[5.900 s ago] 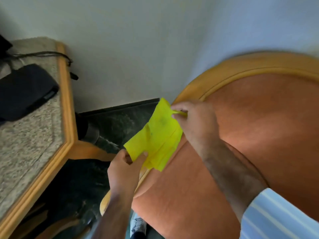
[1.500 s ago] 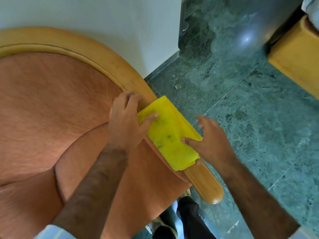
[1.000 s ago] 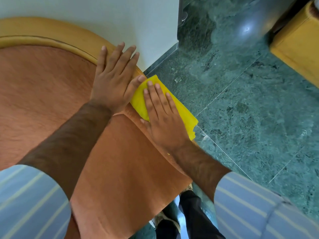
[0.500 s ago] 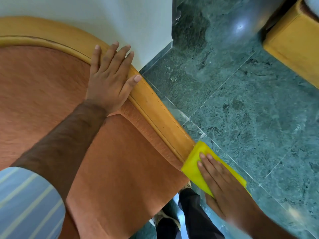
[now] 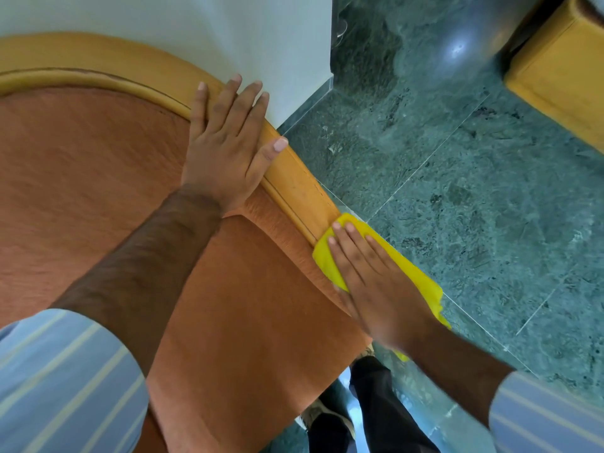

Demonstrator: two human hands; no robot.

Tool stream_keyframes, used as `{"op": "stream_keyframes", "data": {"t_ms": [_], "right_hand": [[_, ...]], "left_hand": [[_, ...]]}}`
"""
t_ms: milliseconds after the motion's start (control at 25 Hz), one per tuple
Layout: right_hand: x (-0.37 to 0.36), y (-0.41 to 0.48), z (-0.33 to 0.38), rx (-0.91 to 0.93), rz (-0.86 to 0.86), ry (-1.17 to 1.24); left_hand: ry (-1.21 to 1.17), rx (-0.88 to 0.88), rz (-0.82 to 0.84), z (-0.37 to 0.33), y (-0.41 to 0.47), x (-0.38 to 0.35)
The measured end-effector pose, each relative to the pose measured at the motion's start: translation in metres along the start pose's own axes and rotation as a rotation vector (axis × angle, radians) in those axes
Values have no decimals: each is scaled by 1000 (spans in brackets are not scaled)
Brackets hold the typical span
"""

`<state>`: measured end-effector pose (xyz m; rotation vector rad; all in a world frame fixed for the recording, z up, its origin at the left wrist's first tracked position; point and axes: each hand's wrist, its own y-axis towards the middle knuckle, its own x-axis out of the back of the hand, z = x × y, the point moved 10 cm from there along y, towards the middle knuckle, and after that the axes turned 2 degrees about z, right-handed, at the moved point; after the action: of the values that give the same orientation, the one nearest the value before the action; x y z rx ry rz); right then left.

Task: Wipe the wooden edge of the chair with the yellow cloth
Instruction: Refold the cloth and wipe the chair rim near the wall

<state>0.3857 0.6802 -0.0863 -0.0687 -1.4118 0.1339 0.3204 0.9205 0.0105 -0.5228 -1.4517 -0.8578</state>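
Note:
The chair has orange upholstery (image 5: 98, 178) and a curved light wooden edge (image 5: 294, 188) running from the upper left down to the right. My left hand (image 5: 225, 148) lies flat with fingers spread across the wooden edge and the upholstery. My right hand (image 5: 369, 276) presses flat on the yellow cloth (image 5: 411, 273), which covers the lower part of the wooden edge. The cloth sticks out beyond my fingertips and along the floor side of my hand. The end of the armrest is hidden under the cloth and hand.
A white wall (image 5: 196, 31) stands just behind the chair back. Green marble floor (image 5: 457, 158) fills the right side. A wooden furniture piece (image 5: 562, 70) sits at the upper right. My shoe and dark trouser leg (image 5: 369, 416) show below the chair.
In the last second my right hand slid the cloth down the wooden edge, then back up a little. My left hand stayed flat on the edge.

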Motion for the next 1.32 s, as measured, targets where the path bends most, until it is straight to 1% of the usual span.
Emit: {"op": "stream_keyframes", "data": {"t_ms": [160,320,400,480,560,600,640,680,720,800,840,880,960,1040,1080,1120,1200,1240,1320], "right_hand": [[26,64,12,-24,-114,54],[45,99,20,-62,-240,79],[48,104,21,-80,-245,90],[51,103,22,-59,-235,104],[56,94,19,-37,-252,203],[58,87,10,-62,-272,297],[58,78,-6,-126,-285,418],[53,68,-27,-227,-272,563],[42,57,-49,-354,-217,714],[18,36,-78,-582,-9,937],[9,30,-83,-638,105,991],[4,26,-86,-654,176,1023],[5,25,-91,-658,178,1033],[16,23,-94,-647,130,1025],[22,22,-94,-634,113,1003],[28,20,-92,-619,99,991],[39,17,-83,-588,91,1066],[43,17,-73,-566,121,1146],[50,21,-33,-482,291,1323]], "left_hand": [[10,-9,19,-1,0,0],[12,4,78,0,1,-4],[9,7,113,0,1,-4],[-24,26,161,1,3,-3],[-133,82,177,1,1,2],[-226,129,145,-1,-5,8],[-327,188,88,-2,-15,14],[-418,253,19,-4,-29,19],[-495,324,-43,-5,-44,23],[-643,535,-108,-7,-72,21],[-714,676,-107,-9,-85,13],[-786,824,-85,-12,-95,3],[-1012,1121,3,-25,-115,-27],[-1284,1334,29,-45,-128,-49],[-1380,1387,9,-50,-131,-54],[-1462,1404,-9,-51,-132,-56],[-1618,1364,-27,-47,-133,-48],[-1674,1329,-42,-40,-137,-40],[-1666,1254,-135,-11,-153,-14]]}}
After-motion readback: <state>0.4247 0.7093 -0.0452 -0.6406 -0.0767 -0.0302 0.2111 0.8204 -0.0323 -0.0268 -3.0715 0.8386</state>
